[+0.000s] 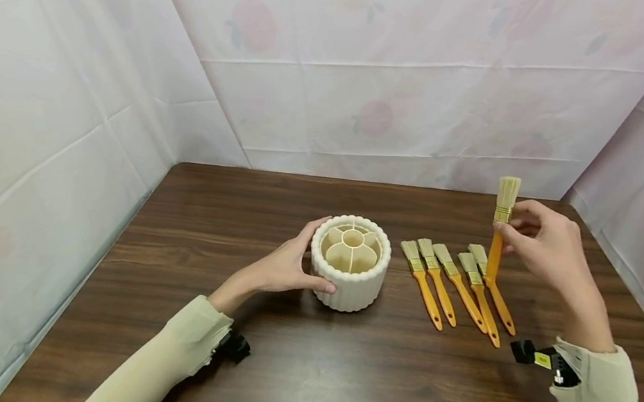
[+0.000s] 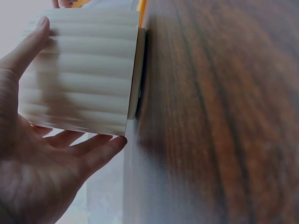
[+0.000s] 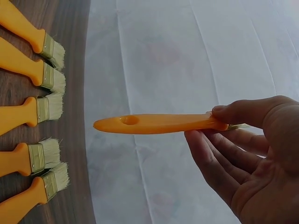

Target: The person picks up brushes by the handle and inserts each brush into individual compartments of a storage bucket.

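Right hand: pinching orange-handled brush near ferrule, bristles up, above far right of table. Left hand: relaxed fingers and thumb cupping ribbed cream holder, round, petal-shaped compartments, mid-table. Five more brushes flat in row, right of holder, pale bristles far.

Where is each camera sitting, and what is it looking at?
Head: looks down at the wooden table, both hands and sleeves.
Left wrist: beside the left hand touching the ribbed cream holder.
Right wrist: faces the right hand pinching an orange-handled paintbrush.
Shared: head and right-wrist views both show five brushes lying flat.
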